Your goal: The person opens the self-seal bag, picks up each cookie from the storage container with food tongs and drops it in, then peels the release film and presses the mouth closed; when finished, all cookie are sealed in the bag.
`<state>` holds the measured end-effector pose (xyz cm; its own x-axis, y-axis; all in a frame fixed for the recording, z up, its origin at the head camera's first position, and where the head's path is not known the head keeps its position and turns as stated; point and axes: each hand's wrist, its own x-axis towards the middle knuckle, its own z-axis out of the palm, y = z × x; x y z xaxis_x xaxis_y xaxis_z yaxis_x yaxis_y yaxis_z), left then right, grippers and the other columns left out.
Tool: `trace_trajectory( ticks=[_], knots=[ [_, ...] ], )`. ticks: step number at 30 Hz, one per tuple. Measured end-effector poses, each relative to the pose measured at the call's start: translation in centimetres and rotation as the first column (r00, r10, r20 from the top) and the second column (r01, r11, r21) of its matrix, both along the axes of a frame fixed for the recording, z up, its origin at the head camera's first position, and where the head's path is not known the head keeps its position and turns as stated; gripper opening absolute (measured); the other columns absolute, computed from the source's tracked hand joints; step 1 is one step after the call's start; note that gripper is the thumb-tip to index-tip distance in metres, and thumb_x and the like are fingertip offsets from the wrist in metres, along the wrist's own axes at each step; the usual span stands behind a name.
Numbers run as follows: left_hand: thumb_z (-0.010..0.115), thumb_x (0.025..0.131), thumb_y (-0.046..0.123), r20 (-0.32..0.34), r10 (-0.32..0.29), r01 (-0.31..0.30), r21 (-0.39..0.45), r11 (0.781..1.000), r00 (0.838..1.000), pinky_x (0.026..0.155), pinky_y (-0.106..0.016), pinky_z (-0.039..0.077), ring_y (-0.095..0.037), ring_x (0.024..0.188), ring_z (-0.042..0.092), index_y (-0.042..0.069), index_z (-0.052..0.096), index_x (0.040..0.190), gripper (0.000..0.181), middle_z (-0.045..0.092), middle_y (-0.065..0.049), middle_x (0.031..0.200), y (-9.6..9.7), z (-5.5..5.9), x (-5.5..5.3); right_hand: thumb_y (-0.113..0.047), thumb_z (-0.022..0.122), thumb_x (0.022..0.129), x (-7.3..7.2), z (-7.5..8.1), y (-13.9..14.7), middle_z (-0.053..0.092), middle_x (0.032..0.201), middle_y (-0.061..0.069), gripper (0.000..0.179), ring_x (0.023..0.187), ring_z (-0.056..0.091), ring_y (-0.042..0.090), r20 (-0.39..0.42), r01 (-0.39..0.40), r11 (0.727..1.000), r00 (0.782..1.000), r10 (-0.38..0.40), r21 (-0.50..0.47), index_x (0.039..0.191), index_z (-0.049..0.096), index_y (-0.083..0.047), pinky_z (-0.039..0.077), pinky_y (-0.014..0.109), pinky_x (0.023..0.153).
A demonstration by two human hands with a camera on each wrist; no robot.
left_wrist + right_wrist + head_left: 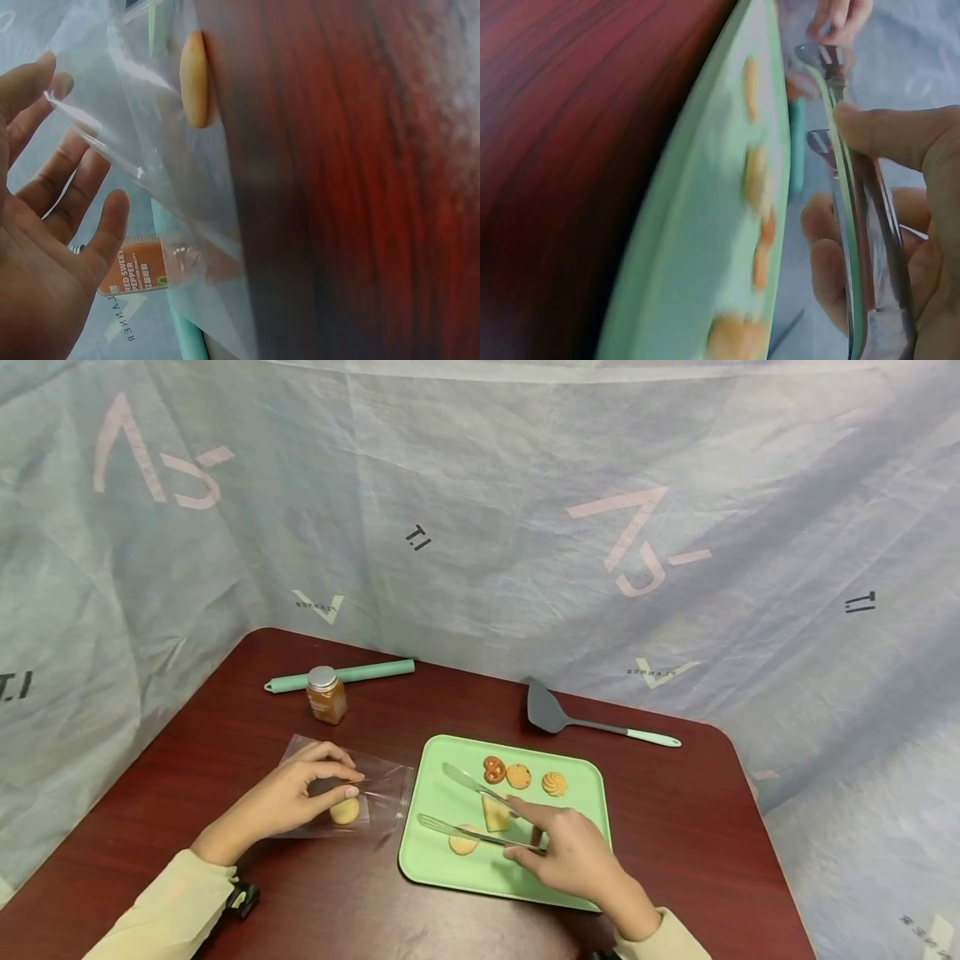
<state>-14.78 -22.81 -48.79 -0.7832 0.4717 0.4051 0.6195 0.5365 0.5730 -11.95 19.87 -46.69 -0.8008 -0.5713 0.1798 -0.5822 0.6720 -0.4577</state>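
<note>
My left hand (303, 789) pinches the upper layer of a clear zip bag (386, 793) between thumb and fingers, lifting it in the left wrist view. Inside the bag's outline lies a round pale cookie (345, 812), seen edge-on as a cookie (195, 79) in the left wrist view. Over the green tray (427, 868), my right hand (573, 852) grips metal tongs (480, 787) with their arms spread and nothing between the tips. Below the tongs are a round cookie (463, 841) and a yellow wedge-shaped cookie (496, 817).
Toward the tray's back lie a pretzel cookie (494, 769), a dotted round cookie (518, 776) and a swirl cookie (554, 784). Behind the bag stands a spice jar (327, 697), near a green stick (375, 671). A grey spatula (546, 710) lies behind the tray.
</note>
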Motion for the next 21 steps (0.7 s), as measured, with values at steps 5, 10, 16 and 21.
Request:
trace_trajectory(
  ticks=[5, 10, 16, 21],
  knots=[
    [0.081, 0.089, 0.016, 0.01, 0.0, 0.0, 0.001, 1.0, 1.0, 0.083, -0.035, 0.046, -0.014, 0.107, 0.054, 0.019, 0.08, 0.106, 0.017, 0.06, 0.009, 0.111, 0.1, 0.0, 0.1, -0.039, 0.088, 0.081, 0.1, -0.4, 4.1, 0.068, 0.086, -0.014, 0.069, 0.052, 0.045, -0.005, -0.058, 0.095, 0.995, 0.994, -0.096, -0.007, 0.141, 0.063, -0.016, 0.039, 0.022, 0.049],
    [0.08, 0.091, 0.018, 0.025, 0.006, -0.006, -0.004, 1.0, 1.0, 0.083, -0.037, 0.047, -0.013, 0.106, 0.054, 0.019, 0.08, 0.107, 0.016, 0.06, 0.01, 0.112, 0.1, 0.0, 0.0, -0.037, 0.089, 0.081, 0.5, -0.2, 7.9, 0.065, 0.08, -0.016, 0.068, 0.055, 0.046, -0.003, -0.085, 0.19, 0.982, 0.978, -0.19, -0.013, 0.14, 0.064, -0.015, 0.037, 0.022, 0.049],
    [0.08, 0.091, 0.017, 0.021, 0.001, -0.001, 0.0, 1.0, 1.0, 0.086, -0.037, 0.046, -0.014, 0.107, 0.054, 0.019, 0.08, 0.107, 0.016, 0.06, 0.009, 0.112, 0.2, 0.0, 0.1, -0.041, 0.085, 0.084, 1.5, -0.2, 11.4, 0.052, 0.066, -0.019, 0.068, 0.052, 0.045, 0.001, -0.036, 0.296, 0.955, 0.955, -0.295, 0.031, 0.142, 0.06, -0.017, 0.038, 0.024, 0.051],
    [0.08, 0.09, 0.016, 0.012, 0.0, 0.0, 0.002, 1.0, 1.0, 0.087, -0.037, 0.045, -0.015, 0.108, 0.054, 0.018, 0.08, 0.107, 0.016, 0.06, 0.008, 0.112, 0.3, 0.0, 0.1, -0.043, 0.083, 0.086, 1.9, -0.4, 12.9, 0.051, 0.064, -0.019, 0.066, 0.052, 0.045, 0.001, -0.035, 0.336, 0.94, 0.942, -0.334, 0.061, 0.142, 0.061, -0.017, 0.036, 0.025, 0.049]
  ],
)
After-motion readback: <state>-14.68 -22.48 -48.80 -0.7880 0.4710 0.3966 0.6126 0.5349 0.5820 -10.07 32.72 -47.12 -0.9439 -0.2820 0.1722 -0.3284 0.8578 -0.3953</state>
